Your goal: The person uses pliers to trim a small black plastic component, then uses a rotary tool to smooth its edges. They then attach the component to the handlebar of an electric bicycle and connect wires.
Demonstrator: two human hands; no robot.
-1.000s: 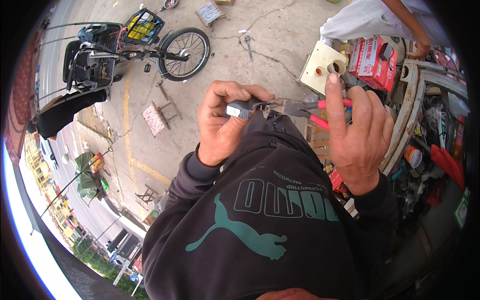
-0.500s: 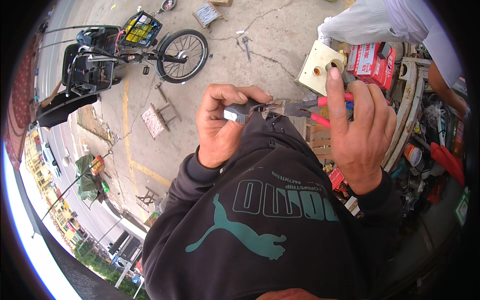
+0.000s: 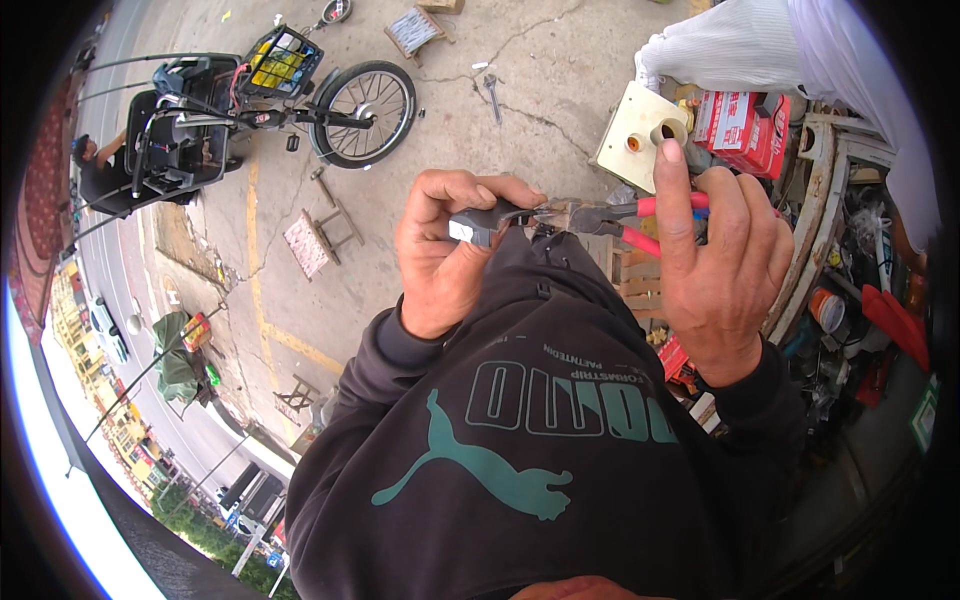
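Pinched in the fingers of my left hand (image 3: 440, 250) is a small black part (image 3: 487, 226) with a white patch on its side; I cannot make out its exact kind. My right hand (image 3: 728, 275) is closed round a pair of pliers (image 3: 590, 219) with red handles, its index finger lying stretched out along them. The dark metal jaws point left and meet the end of the black part at my left fingertips. Whether the jaws grip a small piece there is too fine to tell. Both hands are in front of my dark sweatshirt.
Beside my right hand are a cream box (image 3: 625, 135), a red carton (image 3: 740, 130) and a cart (image 3: 830, 300) crowded with parts. A person in white (image 3: 720, 50) is at the far right. A wrench (image 3: 492, 97), a stool (image 3: 312, 243) and a tricycle (image 3: 362, 115) stand or lie farther off.
My hands, the black part and the pliers have hardly moved. The arm of the person in white has shifted right, and another person's head now shows by the tricycle.
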